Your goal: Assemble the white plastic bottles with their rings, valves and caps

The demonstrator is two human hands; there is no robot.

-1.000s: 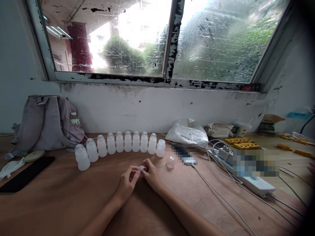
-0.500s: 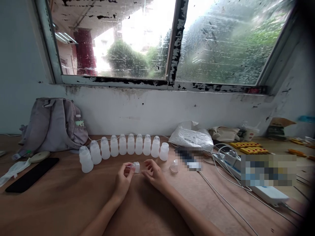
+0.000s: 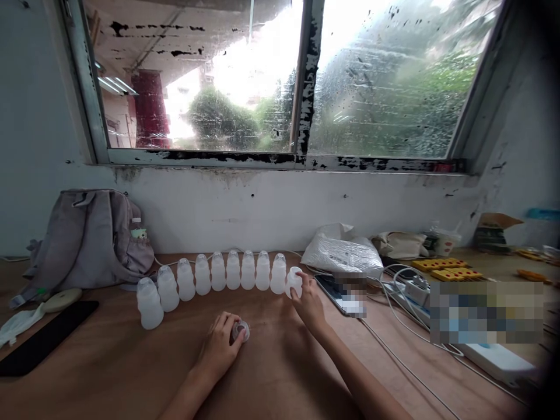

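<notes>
Low over the front of the table, my left hand (image 3: 220, 345) has its thumb and fingers around a small clear cap (image 3: 240, 331). My right hand (image 3: 310, 300) reaches to the right end of a curved row of frosted bottles and grips the uncapped bottle (image 3: 295, 282) there between thumb and fingers. Beside it stands a capped bottle (image 3: 278, 274); several more capped bottles curve away to the left, as far as the leftmost bottle (image 3: 149, 303). All of them are upright.
A grey backpack (image 3: 98, 239) leans at the back left, above a black flat object (image 3: 48, 338). On the right lie a silvery package (image 3: 343, 251), a phone (image 3: 335, 291), a white power strip (image 3: 494, 356) with cables, and yellow parts (image 3: 446, 269).
My right hand has moved right and back onto the last bottle. My left hand and the clear cap are lower, nearer the table. The view has tilted up slightly.
</notes>
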